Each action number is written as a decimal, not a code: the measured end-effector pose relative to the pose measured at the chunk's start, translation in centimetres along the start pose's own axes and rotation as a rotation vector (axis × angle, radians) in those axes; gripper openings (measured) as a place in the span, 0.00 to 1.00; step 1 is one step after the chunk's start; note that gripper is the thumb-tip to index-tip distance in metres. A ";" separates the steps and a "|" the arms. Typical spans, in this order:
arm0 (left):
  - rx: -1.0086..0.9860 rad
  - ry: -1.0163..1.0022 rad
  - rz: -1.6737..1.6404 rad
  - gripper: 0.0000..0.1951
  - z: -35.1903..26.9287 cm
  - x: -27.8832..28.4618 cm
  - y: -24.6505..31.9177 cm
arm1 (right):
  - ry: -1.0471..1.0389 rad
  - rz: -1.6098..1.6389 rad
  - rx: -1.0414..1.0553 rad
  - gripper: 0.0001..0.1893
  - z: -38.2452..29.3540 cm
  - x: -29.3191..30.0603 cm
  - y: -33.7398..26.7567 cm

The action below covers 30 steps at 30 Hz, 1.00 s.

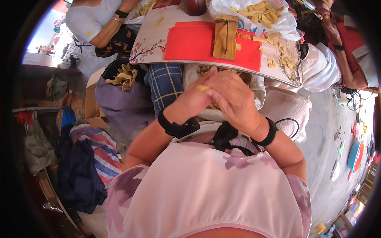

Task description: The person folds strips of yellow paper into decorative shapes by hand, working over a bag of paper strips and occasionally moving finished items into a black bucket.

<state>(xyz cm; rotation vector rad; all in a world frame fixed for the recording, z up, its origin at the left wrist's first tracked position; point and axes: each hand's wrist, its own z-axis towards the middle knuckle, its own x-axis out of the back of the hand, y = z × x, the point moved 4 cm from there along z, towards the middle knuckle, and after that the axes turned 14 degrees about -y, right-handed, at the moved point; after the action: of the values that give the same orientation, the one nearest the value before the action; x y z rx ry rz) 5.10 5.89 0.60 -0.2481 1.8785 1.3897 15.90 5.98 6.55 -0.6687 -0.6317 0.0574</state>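
Observation:
My left hand (192,96) and my right hand (233,96) meet in front of my chest, just below the table's near edge. A small pale-yellow strip piece (203,88) sticks out beside my right thumb, pinched there; my left fingers are partly hidden under the right hand. Beyond them a wooden block tool with a slot (225,38) lies on a red sheet (190,41). Short yellowish pieces (271,63) are scattered on the table right of the block. Longer strips (259,12) fill a white plastic bag (215,7) at the back.
The table's edge (205,64) runs just beyond my hands. A dark bucket (111,70) with curled strips (125,78) stands left, near a cardboard box (92,98). A person (89,23) sits back left, another (351,53) back right. A dark cup (195,6) stands at the back.

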 end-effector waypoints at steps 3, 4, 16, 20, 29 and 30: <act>0.089 -0.056 -0.024 0.13 0.9 1.6 1.3 | -0.082 0.017 -0.008 0.07 -0.8 -0.7 0.0; 0.097 -0.130 -0.007 0.15 0.9 2.1 1.3 | -0.084 0.019 -0.009 0.07 -0.7 -0.7 -0.2; -0.419 0.080 1.602 0.09 -0.4 -1.3 3.8 | 0.035 1.027 -0.734 0.10 -1.3 -1.6 5.5; -0.732 0.203 1.550 0.13 -1.0 -2.5 5.1 | -0.140 1.598 -0.888 0.10 -0.4 -1.3 2.7; -0.539 -0.006 1.380 0.07 -0.7 -2.0 4.8 | -0.173 0.380 -0.517 0.10 -0.4 1.3 1.3; -0.489 -0.009 1.249 0.06 -0.7 -1.9 4.6 | -0.160 0.125 -0.360 0.09 -0.2 1.8 0.2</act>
<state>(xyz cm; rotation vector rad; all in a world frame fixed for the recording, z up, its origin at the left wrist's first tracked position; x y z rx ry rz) 3.49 6.57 5.34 0.8527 1.6331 2.6248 17.52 6.46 7.26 -1.0590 -0.7616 0.1158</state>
